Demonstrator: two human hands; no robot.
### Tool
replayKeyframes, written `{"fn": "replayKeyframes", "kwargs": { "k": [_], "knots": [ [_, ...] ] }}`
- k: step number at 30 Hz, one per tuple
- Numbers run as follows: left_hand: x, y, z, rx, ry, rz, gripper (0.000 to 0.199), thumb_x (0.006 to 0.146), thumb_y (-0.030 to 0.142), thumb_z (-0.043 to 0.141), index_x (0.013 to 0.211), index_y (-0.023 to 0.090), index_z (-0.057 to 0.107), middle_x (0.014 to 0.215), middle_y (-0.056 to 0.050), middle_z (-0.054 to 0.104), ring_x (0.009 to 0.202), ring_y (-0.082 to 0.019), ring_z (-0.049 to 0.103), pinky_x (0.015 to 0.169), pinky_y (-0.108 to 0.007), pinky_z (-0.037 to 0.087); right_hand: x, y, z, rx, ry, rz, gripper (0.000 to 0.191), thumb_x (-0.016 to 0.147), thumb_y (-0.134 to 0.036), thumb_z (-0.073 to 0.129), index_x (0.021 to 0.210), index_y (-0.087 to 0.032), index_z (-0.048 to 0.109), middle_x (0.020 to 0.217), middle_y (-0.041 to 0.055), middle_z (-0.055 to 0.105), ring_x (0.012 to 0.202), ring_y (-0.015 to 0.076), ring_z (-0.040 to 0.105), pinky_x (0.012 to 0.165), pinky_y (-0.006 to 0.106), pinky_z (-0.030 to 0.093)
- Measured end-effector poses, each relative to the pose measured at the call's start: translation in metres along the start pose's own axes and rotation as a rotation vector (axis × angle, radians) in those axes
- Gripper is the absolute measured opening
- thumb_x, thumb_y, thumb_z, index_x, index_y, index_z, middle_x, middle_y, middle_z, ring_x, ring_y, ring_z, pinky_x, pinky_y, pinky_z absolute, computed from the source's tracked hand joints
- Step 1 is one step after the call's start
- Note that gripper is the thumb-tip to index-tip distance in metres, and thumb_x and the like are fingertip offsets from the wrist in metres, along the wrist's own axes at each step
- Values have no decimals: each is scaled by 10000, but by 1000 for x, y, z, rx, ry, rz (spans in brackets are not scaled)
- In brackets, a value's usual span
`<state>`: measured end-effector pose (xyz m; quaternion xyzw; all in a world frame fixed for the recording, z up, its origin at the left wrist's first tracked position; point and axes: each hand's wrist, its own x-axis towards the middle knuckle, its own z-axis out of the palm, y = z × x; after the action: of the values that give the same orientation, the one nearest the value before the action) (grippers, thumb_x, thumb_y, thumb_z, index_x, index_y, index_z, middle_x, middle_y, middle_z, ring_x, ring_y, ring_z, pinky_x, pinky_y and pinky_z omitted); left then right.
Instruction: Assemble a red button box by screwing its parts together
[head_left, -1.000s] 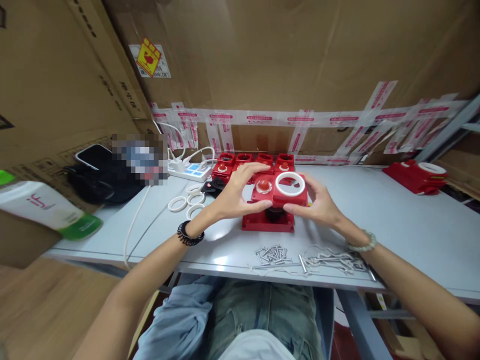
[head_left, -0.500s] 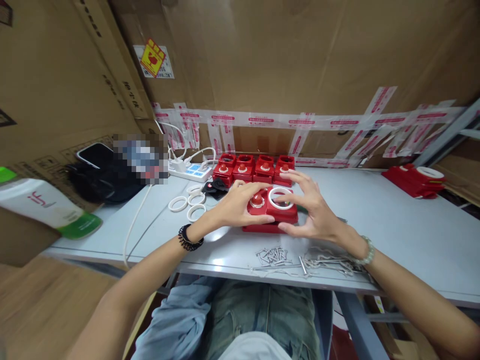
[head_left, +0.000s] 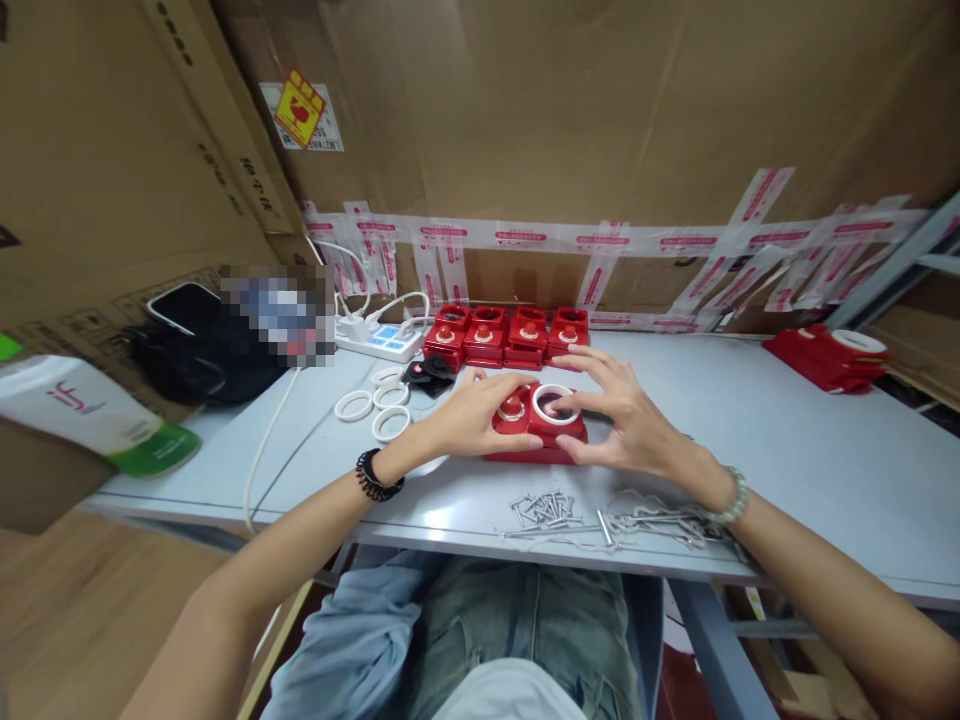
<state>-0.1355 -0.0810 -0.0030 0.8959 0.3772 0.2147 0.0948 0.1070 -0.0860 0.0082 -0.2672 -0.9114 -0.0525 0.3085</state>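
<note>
In front of me on the table lies a red alarm housing [head_left: 517,428] with a small red dome at its left. A white ring [head_left: 556,420] sits around the round opening at its right. My left hand [head_left: 480,410] grips the housing's left side, thumb along the front and fingers behind. My right hand [head_left: 619,415] is curled at its right end, thumb at the front corner and index fingertip inside the ring's opening; its other fingers are spread. Several loose white rings [head_left: 354,406] lie to the left. A pile of screws [head_left: 544,510] is near the front edge.
Several red housings [head_left: 484,340] stand in a row behind, and another [head_left: 825,358] with a white ring lies far right. A power strip [head_left: 386,342], black bag [head_left: 187,360] and bottle [head_left: 97,412] are at left. Metal rods with string [head_left: 660,525] lie front right. Cardboard walls the back.
My right hand has closed in slightly leftward on the housing, its index fingertip now in the ring's opening. The housing sits slightly further left in view; my left hand keeps its hold.
</note>
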Motion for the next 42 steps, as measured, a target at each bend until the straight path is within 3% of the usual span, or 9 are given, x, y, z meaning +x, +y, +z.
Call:
{"fn": "replayKeyframes", "kwargs": {
  "k": [14,21,24,27,30,37,42],
  "knots": [
    [-1,-4,7,-35,-55,21,663,840,662,579,1292,209,405,1295,-128,615,1005,-284,640,893,-418,393,-3,5,0,66,-58,27,221,788,-291,672,1000,-265,728,1391,99,548,1358,308,430,1061,569,352],
    [0,-3,5,-66,-74,0,648,825,628,619,1284,226,399,1300,-123,615,1092,-301,624,944,-455,385,-7,10,3,101,-72,54,215,808,-302,672,1016,-266,717,1392,94,546,1346,298,441,1062,550,352],
    [1,-2,6,-74,-79,-16,631,815,623,632,1255,224,418,1262,-118,636,1074,-298,633,954,-461,386,-5,10,2,152,-95,67,214,837,-351,669,1020,-244,702,1323,105,600,1264,276,526,1026,489,396],
    [0,0,7,-63,-75,-32,639,798,628,651,1228,209,433,1230,-121,648,1050,-301,639,944,-452,397,-3,12,2,250,-165,62,229,863,-375,653,1031,-219,659,1128,77,693,1066,224,631,938,403,451],
    [0,-1,7,-47,-86,-32,661,792,633,657,1229,191,432,1202,-126,657,1033,-303,641,938,-447,399,-2,15,2,314,-214,67,237,868,-385,648,1017,-202,631,1052,64,704,941,193,645,864,352,475],
    [2,0,5,-17,-149,-11,676,818,636,621,1294,209,403,1158,-104,672,1022,-293,643,936,-431,390,-5,19,5,386,-234,124,264,841,-404,680,999,-198,634,1060,71,697,938,192,635,874,345,477],
    [6,2,2,68,-182,1,646,809,658,605,1229,187,461,921,-60,676,832,-265,651,818,-378,419,-6,18,5,373,-265,122,275,845,-424,672,1008,-208,624,1034,67,696,922,193,633,861,348,479]
  ]
}}
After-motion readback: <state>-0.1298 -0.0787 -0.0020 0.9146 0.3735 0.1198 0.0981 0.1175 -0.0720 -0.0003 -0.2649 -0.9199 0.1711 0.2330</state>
